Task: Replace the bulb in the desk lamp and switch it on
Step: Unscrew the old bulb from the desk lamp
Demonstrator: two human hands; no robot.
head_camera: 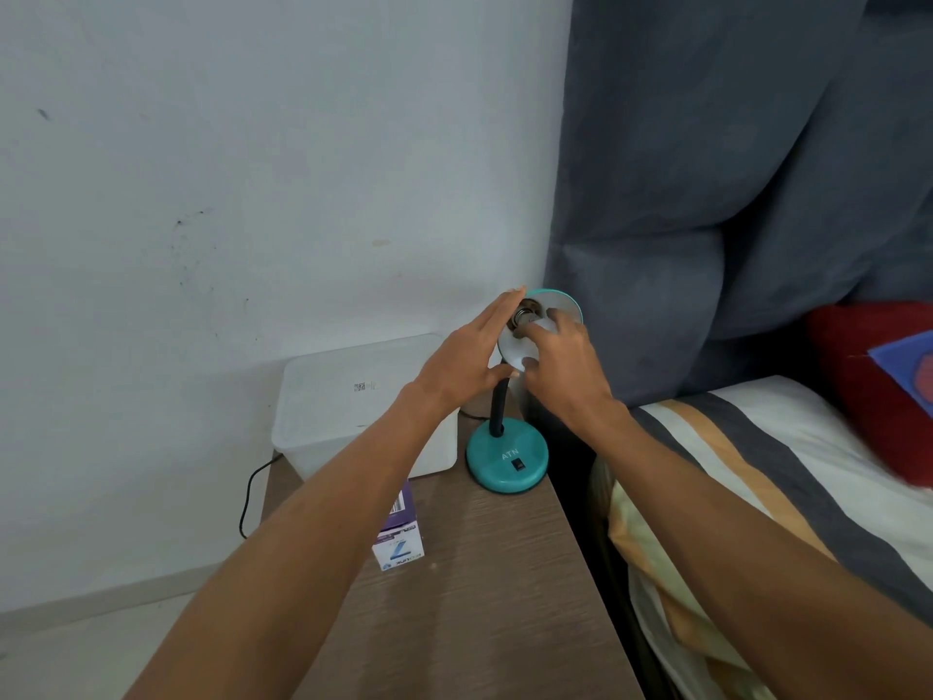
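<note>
A teal desk lamp stands on a wooden bedside table point(484, 588), its round base point(506, 455) bearing a black rocker switch point(517, 465). Its black neck point(499, 406) curves up to a shade point(558, 303) with a pale inside, tilted toward me. My left hand point(467, 358) is flat against the shade's left rim, fingers straight, thumb under the edge. My right hand point(565, 358) reaches into the shade, fingers closed round a white bulb point(542, 324) at the metal socket point(525, 310). The hand hides most of the bulb.
A purple and white bulb box point(399, 530) lies on the table near my left forearm. A white plastic container point(353, 396) stands behind it against the wall. A black cable point(252, 487) hangs off the table's left side. A bed with striped bedding point(757, 472) borders the right.
</note>
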